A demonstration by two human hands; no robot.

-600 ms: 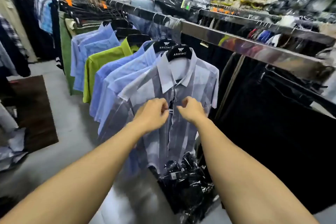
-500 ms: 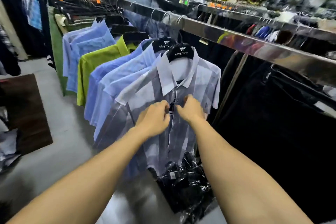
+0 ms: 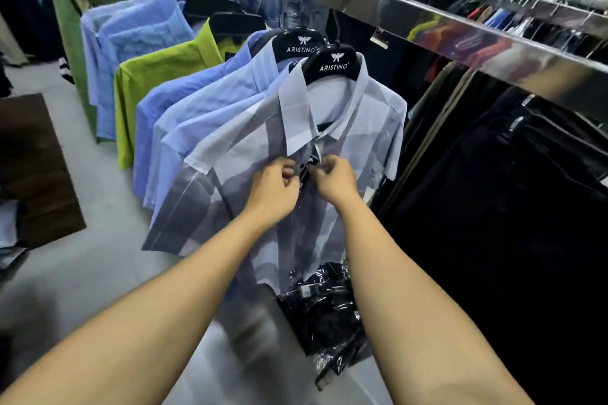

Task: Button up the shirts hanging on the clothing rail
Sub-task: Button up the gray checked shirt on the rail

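Left hand (image 3: 274, 189), right hand (image 3: 335, 179) pinching shirt (image 3: 360, 128), floor (image 3: 98, 260)

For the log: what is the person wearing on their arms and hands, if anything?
Nothing visible. The left hand and right hand are ungloved, with no watch or band, and the left forearm and right forearm are bare down to the frame's bottom edge, so no sleeve shows.

Front shirt (image 3: 362, 128) on the rail (image 3: 460, 29), other shirts (image 3: 184, 102) behind it to the left, bagged bundle (image 3: 322, 316) below
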